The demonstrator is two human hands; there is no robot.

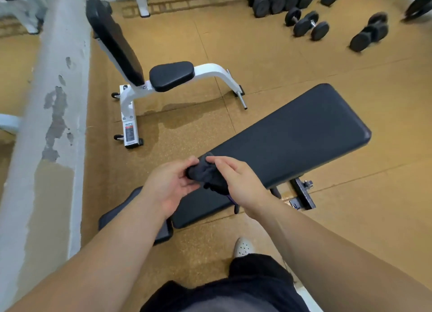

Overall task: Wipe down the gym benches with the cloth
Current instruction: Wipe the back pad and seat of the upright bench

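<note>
A long black padded bench (299, 134) lies flat in front of me, running from lower left to upper right. Above its near half I hold a bunched dark grey cloth (204, 172) in both hands. My left hand (170, 185) grips the cloth's left side with curled fingers. My right hand (238, 183) pinches its top and right side, and a purple-edged piece hangs below. A second bench (171, 75) with a white frame, a black seat and a raised black backrest (114, 43) stands farther off to the left.
A small black pad (117, 214) sits under my left forearm. A peeling grey concrete beam (46, 124) runs along the left. Several black dumbbells (311, 25) lie on the tan floor at the top right. My white shoe (243, 247) stands near the bench.
</note>
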